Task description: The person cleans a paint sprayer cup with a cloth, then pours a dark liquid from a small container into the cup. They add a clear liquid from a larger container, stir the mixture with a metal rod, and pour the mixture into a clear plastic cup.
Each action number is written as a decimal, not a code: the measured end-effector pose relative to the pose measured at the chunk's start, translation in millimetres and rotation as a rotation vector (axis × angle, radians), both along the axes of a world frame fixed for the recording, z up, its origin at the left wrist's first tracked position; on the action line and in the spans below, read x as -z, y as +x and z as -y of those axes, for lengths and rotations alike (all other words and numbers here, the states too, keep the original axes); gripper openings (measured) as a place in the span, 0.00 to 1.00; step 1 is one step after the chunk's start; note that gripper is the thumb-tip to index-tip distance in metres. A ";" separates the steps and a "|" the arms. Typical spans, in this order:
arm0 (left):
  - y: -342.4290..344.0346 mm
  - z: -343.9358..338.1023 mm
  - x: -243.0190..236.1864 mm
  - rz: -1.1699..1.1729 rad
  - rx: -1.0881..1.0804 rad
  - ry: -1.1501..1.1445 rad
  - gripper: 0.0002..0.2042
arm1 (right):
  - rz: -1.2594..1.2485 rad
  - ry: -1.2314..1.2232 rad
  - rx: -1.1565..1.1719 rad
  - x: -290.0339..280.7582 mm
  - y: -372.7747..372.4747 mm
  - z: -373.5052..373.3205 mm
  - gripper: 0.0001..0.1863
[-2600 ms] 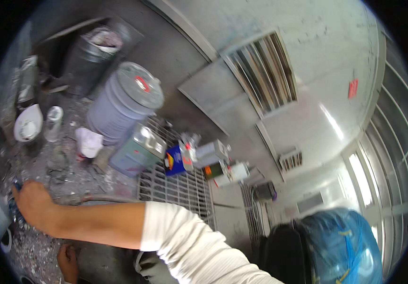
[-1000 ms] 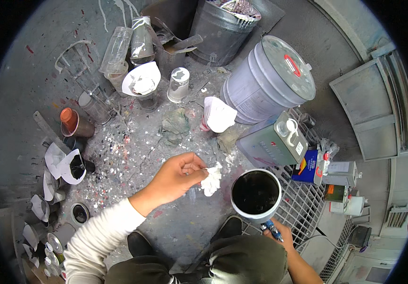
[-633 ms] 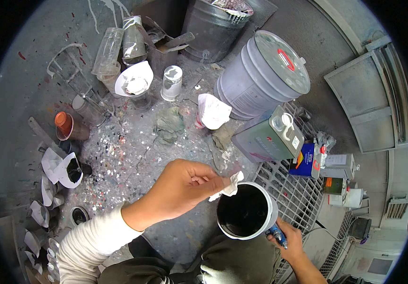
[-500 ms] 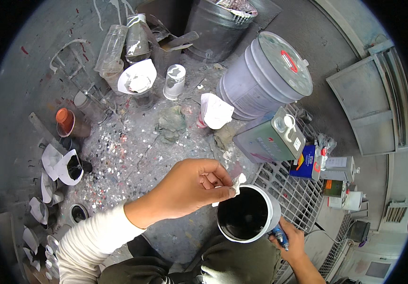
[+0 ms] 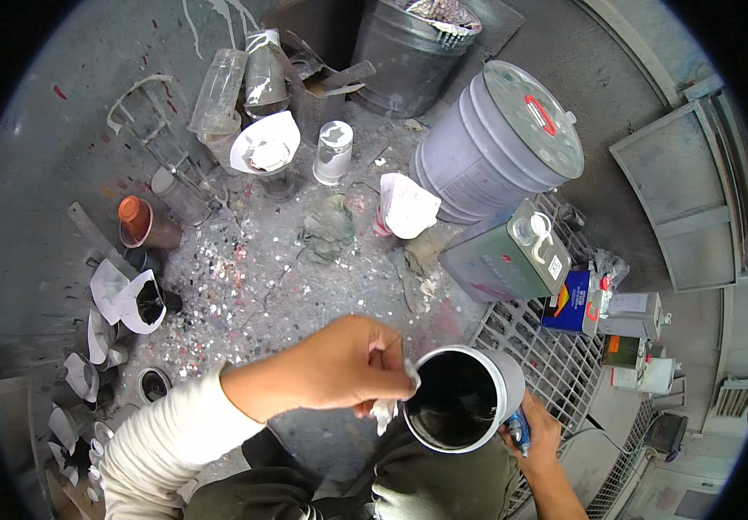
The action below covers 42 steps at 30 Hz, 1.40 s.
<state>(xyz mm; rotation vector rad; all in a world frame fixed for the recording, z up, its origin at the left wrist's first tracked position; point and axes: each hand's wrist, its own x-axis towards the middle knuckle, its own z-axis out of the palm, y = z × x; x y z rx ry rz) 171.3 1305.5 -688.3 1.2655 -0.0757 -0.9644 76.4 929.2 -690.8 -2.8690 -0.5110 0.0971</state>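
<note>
My left hand point(image 5: 331, 364) pinches a crumpled white piece of tissue or cloth point(image 5: 384, 411) between thumb and fingers, just left of a white cup point(image 5: 504, 381). The open-topped cup holds dark, glossy liquid that looks like black paint. Close against its lower right side is the blue and silver metal part of what looks like a spray gun point(image 5: 520, 431). My right hand point(image 5: 542, 425) is wrapped round that part; the grip itself is mostly hidden behind the cup.
A metal grate point(image 5: 534, 347) carries a green rectangular can point(image 5: 513, 260) and a blue can point(image 5: 572, 299). Beyond stands a large lidded pail point(image 5: 487, 147). Paper-covered cups point(image 5: 140, 302) line the left side of the paint-spattered floor point(image 5: 244, 295).
My left hand has drawn slightly left and down off the cup's rim, and the white piece now hangs lower. The cup has shifted slightly right in view.
</note>
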 end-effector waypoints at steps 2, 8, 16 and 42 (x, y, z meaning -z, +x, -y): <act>-9.9 3.7 1.9 -0.117 -0.006 -0.060 0.11 | 0.101 0.031 0.000 16.1 -3.0 3.7 0.41; -31.4 15.0 3.7 -0.184 -0.021 -0.223 0.13 | 0.141 0.383 0.218 104.6 2.6 -10.7 0.27; 0.3 -21.4 40.8 0.821 0.232 1.220 0.25 | -0.583 1.074 0.192 171.5 24.6 -21.5 0.19; 32.7 91.1 19.4 0.530 -0.436 0.124 0.59 | -0.126 0.000 0.006 18.5 252.7 90.4 0.66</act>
